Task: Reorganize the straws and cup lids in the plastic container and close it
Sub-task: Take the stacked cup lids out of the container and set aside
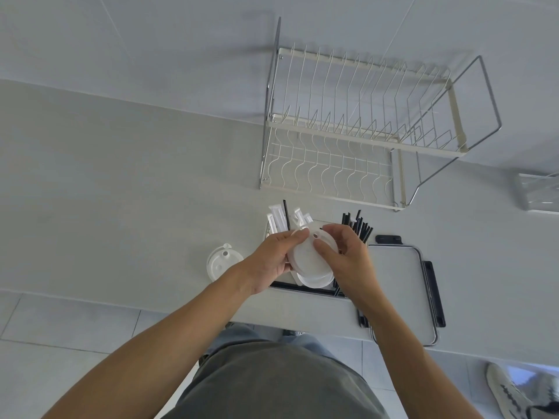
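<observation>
Both hands hold a stack of white cup lids [308, 258] over the open plastic container [302, 288] at the counter's near edge. My left hand [273, 260] grips the stack's left side, my right hand [344, 258] its right side with the thumb on top. Black straws [358, 226] stick out of the container's far right side. White wrapped straws [278, 220] and one black straw stand at its far left. The container's lid [399, 285], with black latches, lies flat to the right. Most of the container is hidden by my hands.
One more white cup lid [222, 263] rests on the counter left of the container. A white wire dish rack [357, 131] stands behind. A clear object [538, 193] is at the right edge. A shoe [514, 394] shows on the floor at lower right.
</observation>
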